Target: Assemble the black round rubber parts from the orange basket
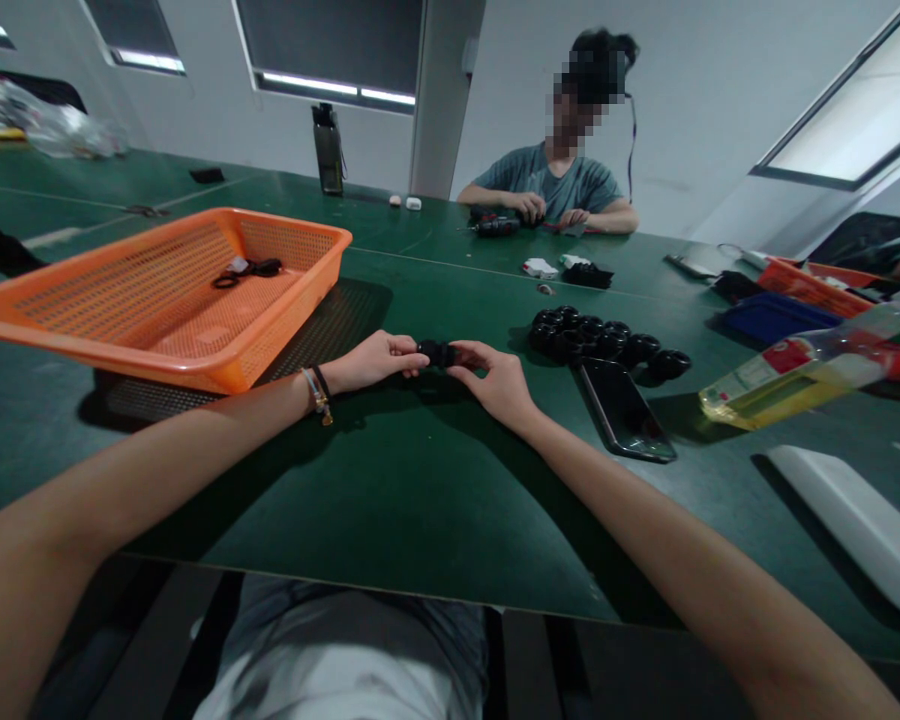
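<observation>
While both hands pinch the small black plastic ring part (437, 352) mid-bench, left hand (375, 361) and right hand (495, 378) fingertips clamped on its ends, I judge it light, rigid, slippery.

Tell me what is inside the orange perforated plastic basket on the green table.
The orange perforated plastic basket holds a few small black looped parts with one pale piece near its far side. Its near wall hides part of the floor.
</observation>
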### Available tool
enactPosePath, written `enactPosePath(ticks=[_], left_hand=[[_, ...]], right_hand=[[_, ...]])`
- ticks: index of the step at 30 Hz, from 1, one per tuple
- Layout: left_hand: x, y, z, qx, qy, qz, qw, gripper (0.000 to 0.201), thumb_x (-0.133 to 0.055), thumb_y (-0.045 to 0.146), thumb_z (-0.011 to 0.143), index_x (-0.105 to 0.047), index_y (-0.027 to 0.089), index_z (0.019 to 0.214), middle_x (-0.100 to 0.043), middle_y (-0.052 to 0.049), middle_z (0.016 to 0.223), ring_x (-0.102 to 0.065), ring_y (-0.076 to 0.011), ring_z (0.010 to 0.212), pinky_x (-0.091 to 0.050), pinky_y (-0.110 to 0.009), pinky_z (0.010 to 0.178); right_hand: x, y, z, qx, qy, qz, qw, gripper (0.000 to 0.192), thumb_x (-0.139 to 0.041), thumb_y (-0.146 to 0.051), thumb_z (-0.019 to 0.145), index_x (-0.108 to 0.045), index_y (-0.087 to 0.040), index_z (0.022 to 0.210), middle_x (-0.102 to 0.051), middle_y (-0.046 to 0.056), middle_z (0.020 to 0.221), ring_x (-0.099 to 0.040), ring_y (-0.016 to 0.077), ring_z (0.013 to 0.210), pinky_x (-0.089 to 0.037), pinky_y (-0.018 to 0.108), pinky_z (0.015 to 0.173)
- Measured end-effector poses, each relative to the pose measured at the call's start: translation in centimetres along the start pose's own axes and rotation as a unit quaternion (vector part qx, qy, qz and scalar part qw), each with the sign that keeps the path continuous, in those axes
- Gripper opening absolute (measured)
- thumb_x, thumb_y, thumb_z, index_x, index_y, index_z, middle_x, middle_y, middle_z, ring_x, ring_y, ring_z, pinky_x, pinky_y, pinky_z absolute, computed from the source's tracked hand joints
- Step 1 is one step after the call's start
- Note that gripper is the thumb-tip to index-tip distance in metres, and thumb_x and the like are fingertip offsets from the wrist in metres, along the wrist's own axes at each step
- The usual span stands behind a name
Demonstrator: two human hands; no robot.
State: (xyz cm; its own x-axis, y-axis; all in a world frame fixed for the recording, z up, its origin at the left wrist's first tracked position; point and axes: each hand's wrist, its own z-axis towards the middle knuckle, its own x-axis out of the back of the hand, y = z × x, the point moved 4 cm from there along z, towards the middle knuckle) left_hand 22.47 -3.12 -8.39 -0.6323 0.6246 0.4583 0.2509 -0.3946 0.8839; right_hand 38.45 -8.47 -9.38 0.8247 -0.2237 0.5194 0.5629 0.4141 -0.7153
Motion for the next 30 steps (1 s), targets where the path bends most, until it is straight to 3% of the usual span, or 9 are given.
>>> enactPosePath(ticks=[30], left_hand=[[0.09, 0.22, -0.08, -0.009, 0.003, 0.02, 1.0, 0.023, -0.055, 0.026, 0.075, -0.059, 0.011, 0.058, -0.049, 0.002, 0.061, -0.047, -0.0071, 0.057, -0.04, -0.02, 0.06]], right_hand=[[-0.02, 0.23, 0.06, 0.001, 0.005, -0.036, 0.999, 0.022, -0.061, -0.027, 0.073, -0.068, -0.02, 0.093, -0.069, 0.002, 0.073, -0.061, 0.0148, 0.063, -0.049, 0.029, 0.063]])
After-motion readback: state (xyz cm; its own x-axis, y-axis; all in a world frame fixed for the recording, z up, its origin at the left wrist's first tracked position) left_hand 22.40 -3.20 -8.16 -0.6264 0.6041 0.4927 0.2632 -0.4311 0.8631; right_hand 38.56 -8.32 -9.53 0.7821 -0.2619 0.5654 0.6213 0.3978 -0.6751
